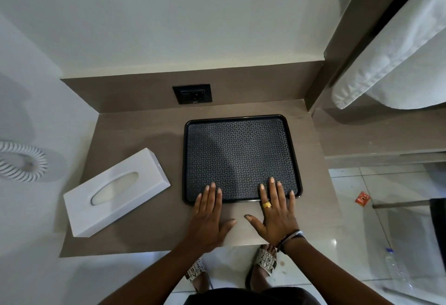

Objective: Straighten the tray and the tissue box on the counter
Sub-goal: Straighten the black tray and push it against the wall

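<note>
Hands (243, 215) flat, seemingly pressing tray (241, 157) edge.

Dim, even indoor light, soft shadow across the tray (241, 121) — wide-angle bending at edges, sharp centre

Sandals (265, 262) — straps printed with X, Y, 6, 7.

The tray (242, 158) is showing a glossy black plastic-looking rim around a matt, woven-patterned base. The tissue box (115, 195) is looking smooth, matt white. The counter (135, 136) is presenting a matt brown, faintly grained surface, the floor (357, 244) shining like glossy tile.
</note>
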`<state>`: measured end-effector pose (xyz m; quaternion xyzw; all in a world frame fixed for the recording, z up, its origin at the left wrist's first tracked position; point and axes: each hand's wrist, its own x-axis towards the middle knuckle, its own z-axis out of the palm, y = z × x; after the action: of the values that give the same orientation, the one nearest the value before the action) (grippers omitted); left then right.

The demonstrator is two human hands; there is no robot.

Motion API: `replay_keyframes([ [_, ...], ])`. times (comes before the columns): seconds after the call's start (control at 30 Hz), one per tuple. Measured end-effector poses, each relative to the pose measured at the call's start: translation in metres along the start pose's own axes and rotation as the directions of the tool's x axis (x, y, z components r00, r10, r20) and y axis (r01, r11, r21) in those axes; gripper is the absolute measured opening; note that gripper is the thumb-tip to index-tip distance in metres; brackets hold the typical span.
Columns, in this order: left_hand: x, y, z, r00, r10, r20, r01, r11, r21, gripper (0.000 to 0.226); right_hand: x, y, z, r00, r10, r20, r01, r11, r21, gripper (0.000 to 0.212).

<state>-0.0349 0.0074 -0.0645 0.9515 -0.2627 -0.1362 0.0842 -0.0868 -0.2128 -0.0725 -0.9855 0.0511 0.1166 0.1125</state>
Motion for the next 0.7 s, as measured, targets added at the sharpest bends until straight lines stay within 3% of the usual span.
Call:
replay_keyframes([
  [0.33, 0.053, -0.012, -0.015, 0.999, -0.013, -0.052, 0.015, 0.999, 0.036, 0.089, 0.061, 0.007, -0.015, 1.000, -0.002, -0.022, 0.001, 0.999, -0.044, 0.092],
  [0.7, 0.071, -0.025, -0.014, 1.000, -0.015, 0.004, 0.015, 0.999, 0.034, 0.096, 0.076, 0.011, -0.013, 1.000, -0.013, -0.026, 0.012, 1.000, -0.025, 0.091],
])
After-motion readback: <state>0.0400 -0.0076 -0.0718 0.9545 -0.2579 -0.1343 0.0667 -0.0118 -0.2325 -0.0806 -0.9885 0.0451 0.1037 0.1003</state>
